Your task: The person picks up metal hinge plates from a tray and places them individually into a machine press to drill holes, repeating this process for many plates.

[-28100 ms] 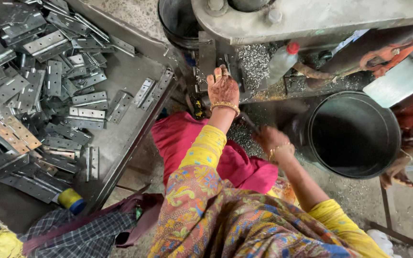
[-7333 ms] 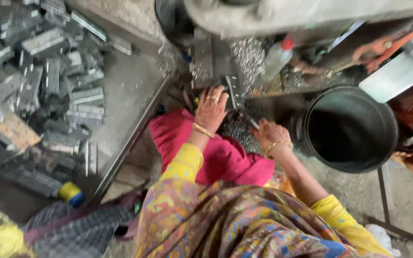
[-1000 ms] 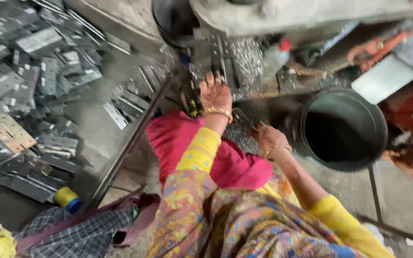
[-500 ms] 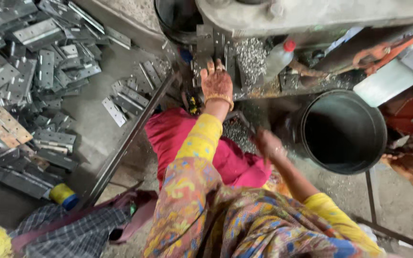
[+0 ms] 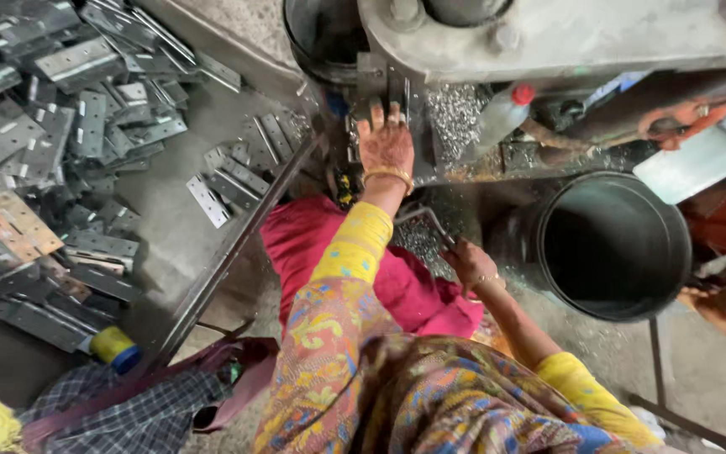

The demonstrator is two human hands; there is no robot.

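My left hand [image 5: 386,141] reaches forward, fingers spread, and rests on a dark metal piece [image 5: 380,84] at the press machine's [image 5: 565,38] bed. A gold bangle is on the wrist. My right hand [image 5: 466,262] is lower, closed around a thin metal lever handle [image 5: 428,220] that runs up toward the machine. Silver metal shavings [image 5: 451,113] lie on the bed beside my left hand. A pink cloth [image 5: 313,240] covers my lap.
A heap of perforated metal hinge plates [image 5: 52,126] covers the tray at left, with loose ones [image 5: 228,172] near its angled edge rail [image 5: 237,252]. A black bucket [image 5: 611,244] stands at right. A plastic bottle with red cap [image 5: 502,113] sits on the machine. A yellow and blue can [image 5: 115,349] is lower left.
My left hand has stretched further forward onto the machine bed. My right hand stays low on the lever handle. The view has shifted slightly.
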